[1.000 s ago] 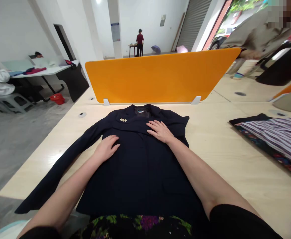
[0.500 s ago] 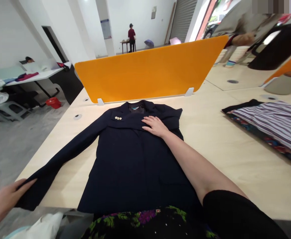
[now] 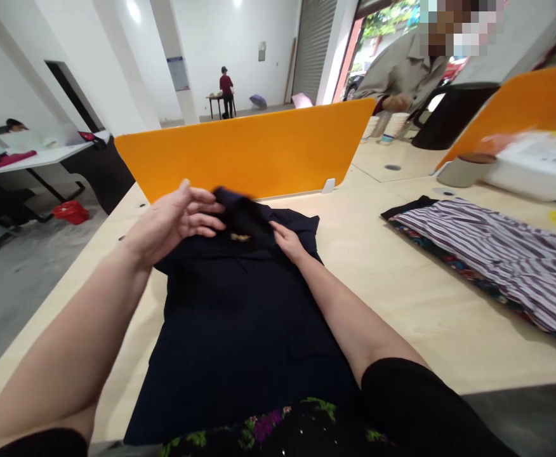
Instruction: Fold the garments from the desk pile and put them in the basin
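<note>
Far left, upper half of the frame: white table (image 3: 54,154) with dark red cloth (image 3: 11,158) on it. Below it, on the grey floor: red bucket (image 3: 71,212).

Left of centre: left hand (image 3: 171,219), raised, fingers spread and slightly curved, fingertips beside a dark blurred fold; contact with the fabric cannot be told.

Upper centre: distant person in dark red top (image 3: 226,82), standing at a small table. Below: orange partition (image 3: 244,158), upright on the pale worktop (image 3: 354,247).

Centre to lower centre: one dark navy jacket (image 3: 240,330), laid on the worktop, its upper part bunched and partly lifted between the hands; gold-coloured buttons (image 3: 240,238) near the fold.

Right of centre: right hand (image 3: 287,241), on the jacket's upper part, thumb and fingers at the fold's edge; whether they pinch it cannot be told.

Upper right: paper cups (image 3: 395,127), black vessel (image 3: 454,117), person in beige jacket (image 3: 392,70).

Right: striped garment (image 3: 492,247), lying over dark patterned cloth (image 3: 466,271); white package (image 3: 535,168) above.
</note>
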Motion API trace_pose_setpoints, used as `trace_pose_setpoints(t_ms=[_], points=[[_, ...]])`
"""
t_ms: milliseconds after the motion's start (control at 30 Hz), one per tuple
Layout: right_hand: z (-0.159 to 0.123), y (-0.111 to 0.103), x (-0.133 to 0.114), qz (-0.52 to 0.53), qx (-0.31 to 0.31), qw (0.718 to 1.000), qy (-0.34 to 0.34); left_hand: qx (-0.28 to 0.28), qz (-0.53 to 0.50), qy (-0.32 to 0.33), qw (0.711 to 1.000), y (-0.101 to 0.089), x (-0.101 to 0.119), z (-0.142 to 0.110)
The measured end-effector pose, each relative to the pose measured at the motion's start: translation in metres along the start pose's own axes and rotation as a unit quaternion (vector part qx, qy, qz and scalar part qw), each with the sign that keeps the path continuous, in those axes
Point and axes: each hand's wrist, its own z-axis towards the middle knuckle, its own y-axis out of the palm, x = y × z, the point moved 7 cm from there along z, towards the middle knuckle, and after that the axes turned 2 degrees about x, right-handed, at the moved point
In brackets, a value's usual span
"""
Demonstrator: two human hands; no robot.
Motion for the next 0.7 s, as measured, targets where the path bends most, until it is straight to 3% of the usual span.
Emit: trace_pose_setpoints(t_ms=[67, 100, 167, 233, 333, 433, 500, 600, 700], points=[[0.006, -0.014, 0.016, 0.143, 0.059, 0.986, 0.063, 0.019, -0.033, 0.000, 0.999, 0.015, -0.024, 0.017], [0.008, -0.017, 0.023, 0.204, 0.068, 0.973, 0.090, 0.050, -0.015, -0.003, 0.999, 0.011, -0.042, 0.021], [0.011, -0.020, 0.030, 0.290, 0.065, 0.946, 0.128, 0.128, 0.105, -0.004, 0.986, -0.013, -0.083, 0.017], [0.011, -0.023, 0.031, 0.316, 0.065, 0.936, 0.141, 0.159, 0.283, -0.009, 0.946, -0.037, -0.122, 0.006], [0.007, -0.029, 0.021, 0.205, 0.057, 0.969, 0.129, 0.116, 0.440, -0.004, 0.890, -0.048, -0.171, -0.012], [0.003, -0.031, 0.004, -0.041, 0.005, 0.994, 0.103, 0.081, 0.526, -0.060, 0.844, -0.039, -0.206, -0.029], [0.003, -0.034, -0.007, -0.151, -0.001, 0.985, 0.081, 0.100, 0.560, -0.073, 0.819, -0.032, -0.212, -0.036], [0.006, -0.046, -0.025, -0.211, 0.051, 0.976, 0.020, 0.138, 0.591, -0.015, 0.795, -0.023, -0.203, -0.041], [0.006, -0.053, -0.023, -0.258, 0.075, 0.963, 0.013, 0.102, 0.612, 0.033, 0.784, -0.016, -0.201, -0.040]])
